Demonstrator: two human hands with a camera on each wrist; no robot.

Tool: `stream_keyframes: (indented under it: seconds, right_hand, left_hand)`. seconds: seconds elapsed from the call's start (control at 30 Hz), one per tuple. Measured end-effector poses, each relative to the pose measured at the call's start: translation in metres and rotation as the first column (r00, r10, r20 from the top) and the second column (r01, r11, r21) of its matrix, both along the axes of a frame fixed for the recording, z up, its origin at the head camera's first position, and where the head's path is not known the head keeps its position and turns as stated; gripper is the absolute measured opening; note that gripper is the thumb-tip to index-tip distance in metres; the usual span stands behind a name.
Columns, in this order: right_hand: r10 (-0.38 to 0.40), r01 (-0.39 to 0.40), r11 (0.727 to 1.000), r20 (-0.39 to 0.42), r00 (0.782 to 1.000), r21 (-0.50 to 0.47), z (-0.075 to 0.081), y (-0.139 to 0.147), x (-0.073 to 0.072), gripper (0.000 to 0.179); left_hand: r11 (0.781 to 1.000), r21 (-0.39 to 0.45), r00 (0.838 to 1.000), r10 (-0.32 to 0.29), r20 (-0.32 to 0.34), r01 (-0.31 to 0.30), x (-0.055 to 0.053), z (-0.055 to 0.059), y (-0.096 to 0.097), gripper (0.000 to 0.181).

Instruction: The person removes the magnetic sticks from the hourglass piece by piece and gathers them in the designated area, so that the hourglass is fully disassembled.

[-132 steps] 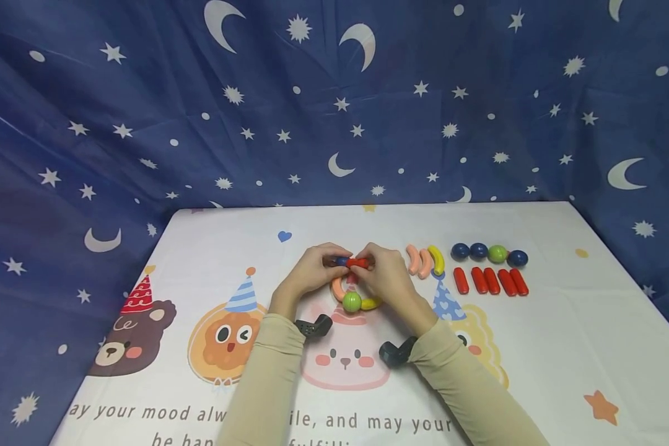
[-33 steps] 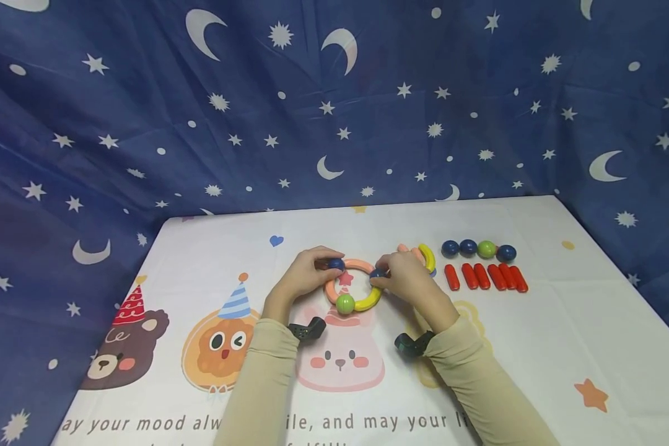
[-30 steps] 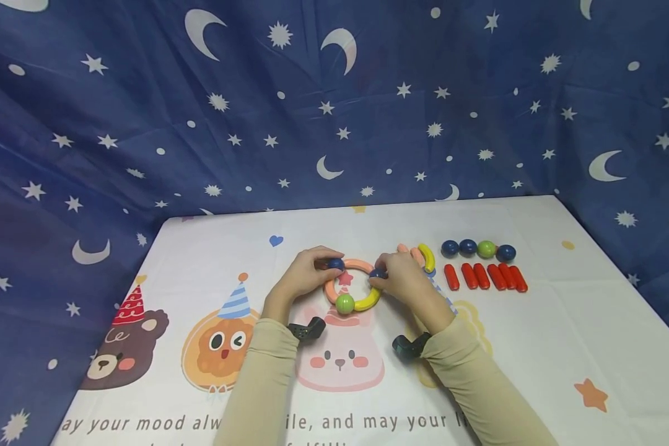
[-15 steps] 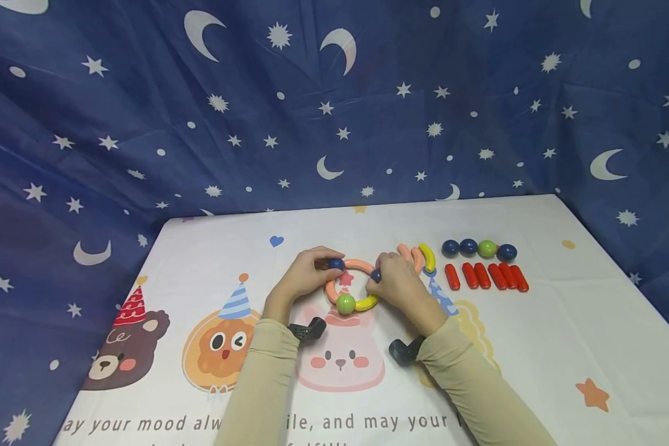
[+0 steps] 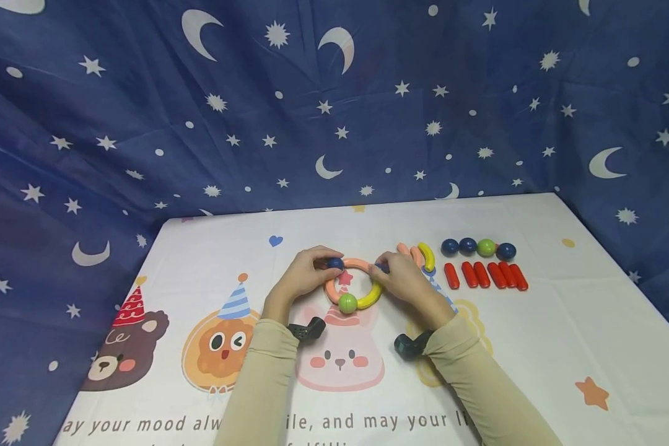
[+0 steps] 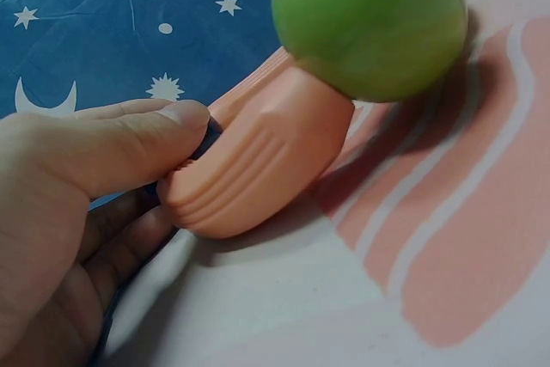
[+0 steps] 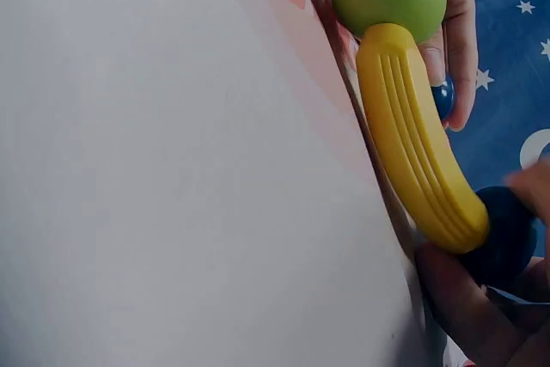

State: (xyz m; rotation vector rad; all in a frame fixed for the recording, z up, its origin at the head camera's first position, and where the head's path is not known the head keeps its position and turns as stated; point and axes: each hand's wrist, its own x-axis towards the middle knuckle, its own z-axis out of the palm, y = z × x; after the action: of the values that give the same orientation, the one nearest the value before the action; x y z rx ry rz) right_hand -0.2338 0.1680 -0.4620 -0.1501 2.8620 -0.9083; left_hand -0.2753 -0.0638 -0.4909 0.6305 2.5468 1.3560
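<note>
Curved magnetic rods and balls form a ring on the white cloth. My left hand [image 5: 305, 272] pinches a blue ball [image 5: 335, 263] at the ring's upper left. At the upper right, my right hand [image 5: 406, 279] grips another blue ball [image 7: 503, 234], partly covered by its fingers. A pink curved rod [image 5: 358, 263] spans the top between both balls. Down the left side runs a second pink rod [image 6: 249, 161], which meets a green ball [image 5: 348, 303] at the bottom. The yellow curved rod [image 7: 421, 143] links that green ball to the right-hand blue ball.
Two pink curved rods [image 5: 416, 255] and a yellow one [image 5: 426, 256] lie just beyond my right hand. Further right, blue balls [image 5: 467, 246] and a green ball [image 5: 486, 248] stand in a row above several red straight rods [image 5: 482, 274]. A starry blue curtain [image 5: 334, 111] hangs behind.
The hands have parted; the red rod they held is gone from them, and the red row has one more. The top pink rod now shows. Lately the right hand has shifted slightly at its ball.
</note>
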Motion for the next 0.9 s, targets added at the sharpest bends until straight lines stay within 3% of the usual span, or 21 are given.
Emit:
stream_keyframes:
  seconds: [0.23,0.43,0.53,0.67,0.9]
  right_hand:
    - [0.000,0.001,0.999,0.020,1.000,-0.053,-0.003,0.004,-0.003,0.055]
    - [-0.026,0.042,0.986,0.101,0.995,-0.159,-0.008,0.008,-0.004,0.064]
    - [-0.033,0.058,0.976,0.123,0.992,-0.208,-0.010,0.008,-0.005,0.064]
    - [-0.010,0.032,0.969,0.090,0.996,-0.245,-0.008,0.008,-0.005,0.055]
    - [0.044,-0.027,0.965,0.060,0.997,-0.261,0.012,0.012,-0.002,0.039]
  left_hand:
    - [1.000,0.010,1.000,0.002,0.004,-0.002,0.000,0.001,0.000,0.033]
    - [1.000,0.005,1.000,0.007,0.001,-0.007,0.000,0.001,0.001,0.033]
    - [1.000,0.003,1.000,0.008,0.001,-0.008,0.000,0.001,0.001,0.033]
    - [1.000,0.002,1.000,0.009,0.004,-0.009,0.000,0.001,0.001,0.032]
    - [1.000,0.008,1.000,0.007,0.005,-0.007,-0.001,0.000,0.001,0.032]
